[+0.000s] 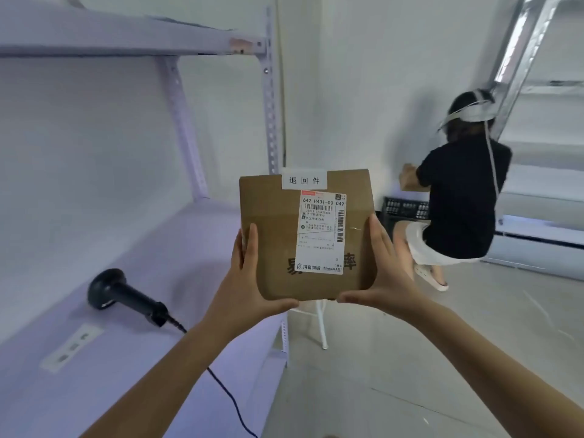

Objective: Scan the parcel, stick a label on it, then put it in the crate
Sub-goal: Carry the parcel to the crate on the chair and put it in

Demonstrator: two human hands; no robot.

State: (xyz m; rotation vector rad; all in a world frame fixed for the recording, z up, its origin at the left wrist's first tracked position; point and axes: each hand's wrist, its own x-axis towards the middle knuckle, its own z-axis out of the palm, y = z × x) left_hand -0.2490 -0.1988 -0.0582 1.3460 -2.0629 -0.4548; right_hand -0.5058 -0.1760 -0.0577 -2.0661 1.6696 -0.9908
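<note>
Head view: parcel (278,235) upright between left hand (249,279) and right hand (384,273).

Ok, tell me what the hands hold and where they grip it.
Both hands, left hand and right hand, hold the cardboard parcel by its lower side edges and bottom corners.

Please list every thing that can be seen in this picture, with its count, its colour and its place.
parcel: one, brown cardboard, held up in the middle of the view.
shipping label: one, white, on the parcel's face.
small label: one, white, at the parcel's top edge.
scanner: one, black, lying on the shelf, cable attached.
shelf: one, pale, at left.
label strip: one, white, on the shelf.
crate: one, black, on the floor behind.
second person: one, black top, crouching by the crate.
left hand: holds the parcel's left side.
right hand: holds the parcel's right side.
</note>
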